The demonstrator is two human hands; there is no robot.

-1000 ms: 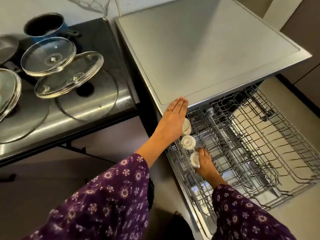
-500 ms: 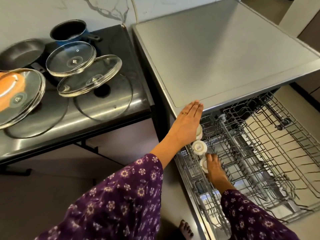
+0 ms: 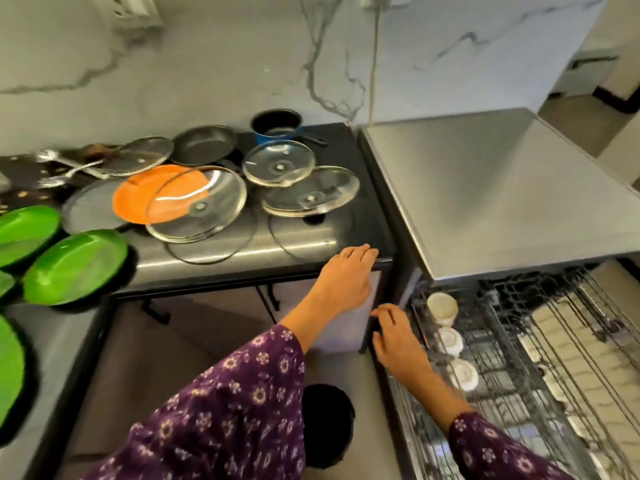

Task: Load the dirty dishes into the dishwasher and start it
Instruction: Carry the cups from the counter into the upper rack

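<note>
Three white cups [image 3: 449, 341] stand in a row along the left edge of the dishwasher rack [image 3: 554, 358]. Right hand [image 3: 394, 336] just beside them, fingers released, empty. Left hand [image 3: 346, 275] at the bench [image 3: 367, 220] corner, fingers released.

Soft, even light with sheen on the glass lids [image 3: 313, 192], while motion blur smears the whole picture and wide-angle bending warps its edges.

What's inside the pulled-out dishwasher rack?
Three small white cups in a row along the left edge of the rack; elsewhere only bare wire shows. Its rear, under the dishwasher top, is hidden.
</note>
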